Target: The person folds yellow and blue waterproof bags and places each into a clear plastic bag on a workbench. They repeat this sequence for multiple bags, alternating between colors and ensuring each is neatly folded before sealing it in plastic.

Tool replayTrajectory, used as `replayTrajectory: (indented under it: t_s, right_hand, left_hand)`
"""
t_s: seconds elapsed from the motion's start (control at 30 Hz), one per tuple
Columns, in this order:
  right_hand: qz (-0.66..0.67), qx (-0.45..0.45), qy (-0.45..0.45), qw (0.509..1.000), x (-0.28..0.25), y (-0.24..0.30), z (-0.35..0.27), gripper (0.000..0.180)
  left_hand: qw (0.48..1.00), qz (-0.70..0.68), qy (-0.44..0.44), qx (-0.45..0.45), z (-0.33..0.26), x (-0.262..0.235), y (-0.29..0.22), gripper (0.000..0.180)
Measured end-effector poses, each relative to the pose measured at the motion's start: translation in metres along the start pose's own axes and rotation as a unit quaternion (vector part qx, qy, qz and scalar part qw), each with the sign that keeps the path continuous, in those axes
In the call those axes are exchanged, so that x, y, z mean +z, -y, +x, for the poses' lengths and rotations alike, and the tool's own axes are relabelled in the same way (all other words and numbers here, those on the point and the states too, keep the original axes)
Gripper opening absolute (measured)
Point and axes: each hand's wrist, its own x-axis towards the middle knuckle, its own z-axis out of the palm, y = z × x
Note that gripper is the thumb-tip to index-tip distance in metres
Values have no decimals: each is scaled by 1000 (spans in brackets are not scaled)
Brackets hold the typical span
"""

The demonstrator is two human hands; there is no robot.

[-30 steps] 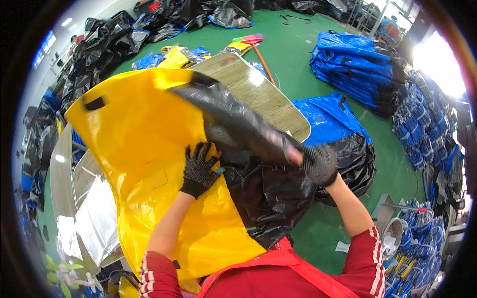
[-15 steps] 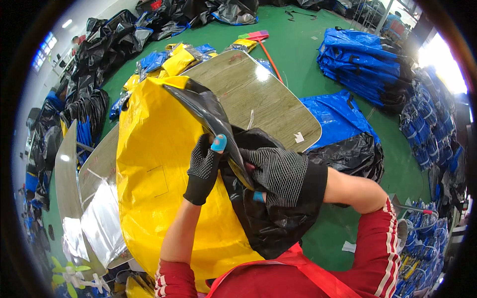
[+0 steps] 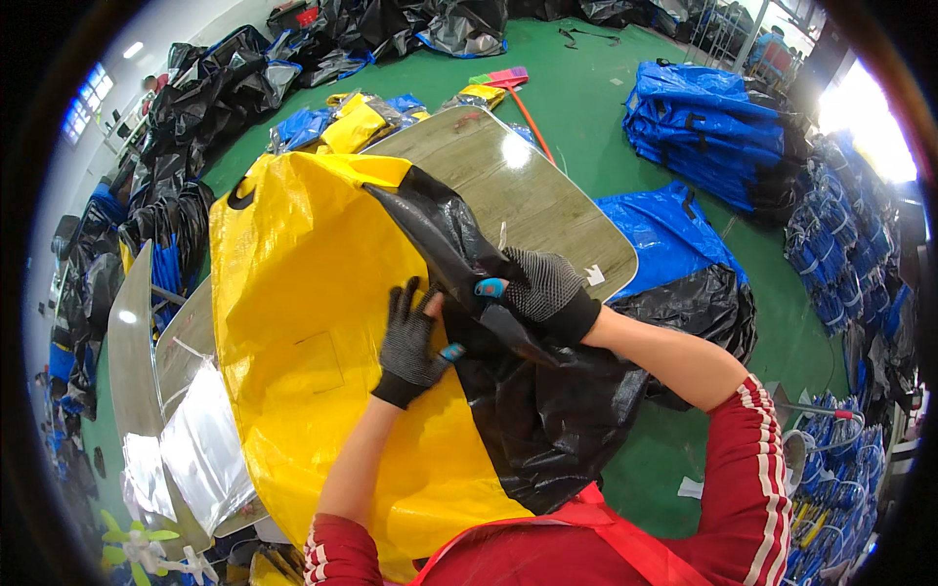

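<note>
A large yellow and black tarpaulin bag (image 3: 322,264) lies spread before me over a wood-patterned table, a small black loop at its upper left corner. My right hand (image 3: 547,293), in a dotted black glove with blue tape on the thumb, pinches a fold of its black part. My left hand (image 3: 410,342), gloved alike, rests on the yellow part beside the yellow-black border. Its fingers are stretched out and apart, with the taped thumb pointing toward the black part.
Past the bag the wood-patterned tabletop (image 3: 508,186) shows. A blue and black bag (image 3: 664,244) lies to the right, with a pile of blue bags (image 3: 703,127) farther off. Packed yellow bags (image 3: 357,122) lie behind the table beside a red-handled broom (image 3: 532,122). Bundles line the right side.
My left hand has let go of the black edge and opened onto the yellow part. The right hand has moved up and now pinches the black fold from above. The bag's top has shifted left.
</note>
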Motion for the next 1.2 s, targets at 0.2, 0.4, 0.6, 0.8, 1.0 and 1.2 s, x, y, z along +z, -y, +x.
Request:
replayTrajectory:
  t_s: [0.2,0.4,0.6,0.8,1.0,1.2]
  right_hand:
    - [-175,33,-46,983,-40,19,76,23]
    - [-487,-240,-64,837,-130,-51,143,24]
    - [-186,176,178,950,-88,-42,203,54]
    - [-352,-78,266,894,-17,-38,219,43]
    - [-584,33,-11,811,-31,-79,222,30]
    - [-301,-124,13,945,24,-53,178,42]
  left_hand:
    - [996,79,27,-25,-11,30,-5,76]
    - [996,75,47,3,-19,19,5,68]
    - [972,-233,-10,1,15,34,-25,61]
    - [994,-29,67,78,33,84,-54,72]
    - [991,-82,18,101,25,91,-55,72]
    - [991,-101,13,85,30,87,-57,73]
